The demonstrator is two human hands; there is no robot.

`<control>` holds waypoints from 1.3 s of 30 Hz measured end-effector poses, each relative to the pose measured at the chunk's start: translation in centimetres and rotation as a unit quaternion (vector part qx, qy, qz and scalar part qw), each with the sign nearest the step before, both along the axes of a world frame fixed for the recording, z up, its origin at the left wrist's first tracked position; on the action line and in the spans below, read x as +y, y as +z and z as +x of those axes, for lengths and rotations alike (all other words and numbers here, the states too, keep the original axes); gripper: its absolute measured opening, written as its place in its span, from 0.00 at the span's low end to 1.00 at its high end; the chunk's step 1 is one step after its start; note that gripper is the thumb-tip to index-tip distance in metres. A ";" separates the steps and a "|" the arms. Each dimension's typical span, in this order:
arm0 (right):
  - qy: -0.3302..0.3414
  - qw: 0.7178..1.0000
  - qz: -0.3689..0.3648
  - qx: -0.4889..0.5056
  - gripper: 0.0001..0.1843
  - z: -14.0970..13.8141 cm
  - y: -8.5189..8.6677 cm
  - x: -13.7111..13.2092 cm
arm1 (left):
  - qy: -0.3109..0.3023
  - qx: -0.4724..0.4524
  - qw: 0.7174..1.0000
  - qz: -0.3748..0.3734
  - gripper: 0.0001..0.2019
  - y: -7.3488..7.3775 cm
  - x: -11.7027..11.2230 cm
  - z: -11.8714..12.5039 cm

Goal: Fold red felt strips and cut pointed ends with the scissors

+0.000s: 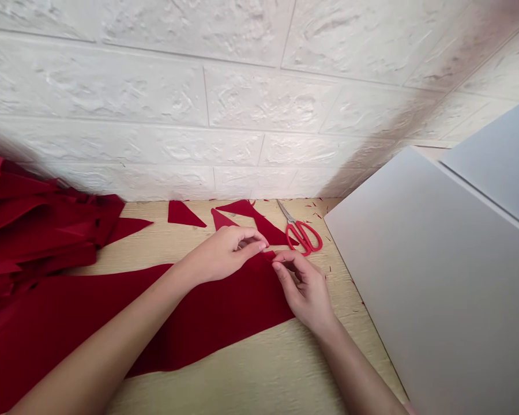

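A long piece of dark red cloth (pixel 216 311) lies across the wooden tabletop (pixel 259 374). My left hand (pixel 225 251) pinches its far corner from the left, fingers closed on the cloth. My right hand (pixel 305 288) pinches the same corner from the right, thumb and forefinger pressed on it. The two hands almost touch at that corner. Red-handled scissors (pixel 300 230) lie shut on the table just beyond my right hand.
Several red cloth offcuts (pixel 184 214) lie along the white brick wall (pixel 242 104). A heap of red cloth (pixel 34 225) fills the left side. A large grey board (pixel 436 276) covers the table's right part, with another (pixel 497 155) behind it.
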State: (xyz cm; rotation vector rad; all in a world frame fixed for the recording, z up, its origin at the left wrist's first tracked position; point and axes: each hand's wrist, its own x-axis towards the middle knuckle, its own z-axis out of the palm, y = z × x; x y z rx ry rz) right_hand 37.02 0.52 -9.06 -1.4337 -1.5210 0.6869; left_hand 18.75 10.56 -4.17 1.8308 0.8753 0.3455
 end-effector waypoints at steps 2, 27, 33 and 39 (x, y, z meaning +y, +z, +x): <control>0.006 1.000 0.000 -0.005 0.07 0.0 0.1 0.0 | -0.006 -0.014 1.000 -0.019 0.11 0.1 0.1 0.1; -0.093 0.992 -0.036 -0.080 0.09 -1.4 0.3 1.0 | 0.029 0.009 0.999 -0.017 0.17 -1.4 -1.1 0.7; -0.086 0.992 -0.032 -0.090 0.09 -1.3 0.3 0.9 | 0.049 0.001 0.999 -0.006 0.12 -2.0 -1.0 0.7; -0.075 0.992 -0.033 -0.094 0.09 -1.3 0.4 0.9 | 0.061 0.013 0.998 0.000 0.12 -2.2 -0.8 0.5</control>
